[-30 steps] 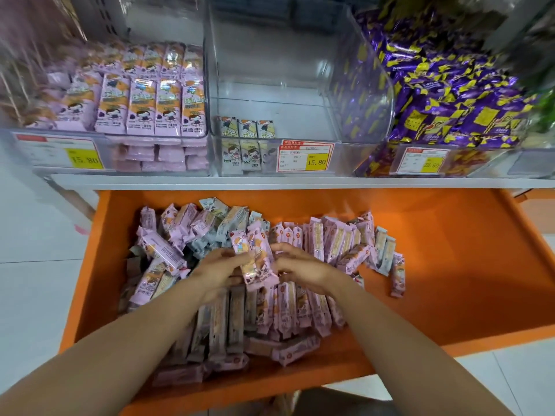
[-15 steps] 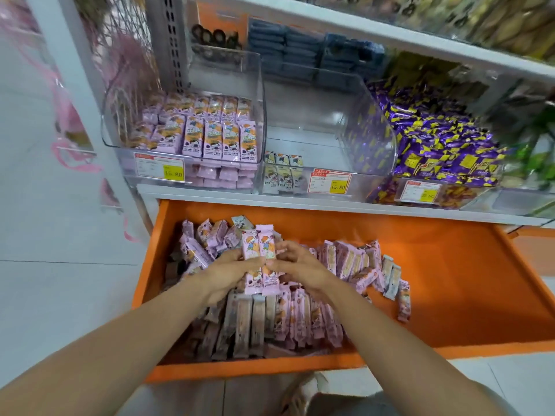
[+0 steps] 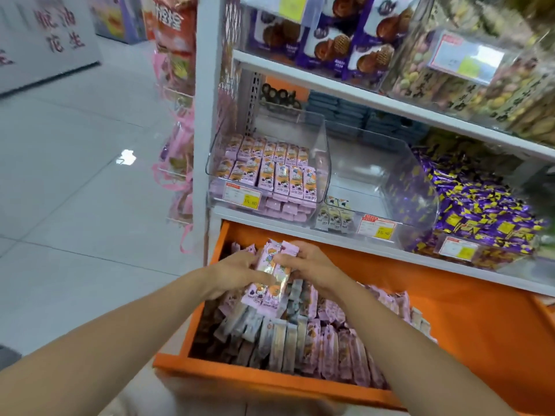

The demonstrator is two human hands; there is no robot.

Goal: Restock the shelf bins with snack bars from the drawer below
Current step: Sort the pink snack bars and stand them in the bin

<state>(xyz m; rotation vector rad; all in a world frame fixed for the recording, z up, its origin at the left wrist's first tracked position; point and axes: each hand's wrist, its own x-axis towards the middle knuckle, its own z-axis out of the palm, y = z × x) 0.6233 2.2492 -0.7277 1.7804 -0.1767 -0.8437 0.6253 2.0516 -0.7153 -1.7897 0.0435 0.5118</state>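
My left hand (image 3: 237, 273) and my right hand (image 3: 312, 265) together grip a small bundle of pink snack bars (image 3: 271, 276), held upright above the open orange drawer (image 3: 270, 382). The drawer holds several more pink and grey bars (image 3: 315, 340) lying in rows and loose heaps. On the shelf just above, the left clear bin (image 3: 267, 175) is nearly full of pink bars standing in rows. The middle clear bin (image 3: 375, 199) has only a few pale bars (image 3: 335, 216) at its front left corner.
A third bin of purple-and-yellow wrapped sweets (image 3: 480, 211) sits to the right. Price tags (image 3: 241, 195) hang on the bin fronts. Upper shelves carry boxed biscuits (image 3: 330, 40). White tiled floor (image 3: 75, 205) lies to the left, with pink bags (image 3: 180, 163) hanging on the shelf end.
Both hands have lifted the bundle of pink bars up out of the drawer pile toward the shelf. The view has swung up and left, showing the upper shelves and floor.
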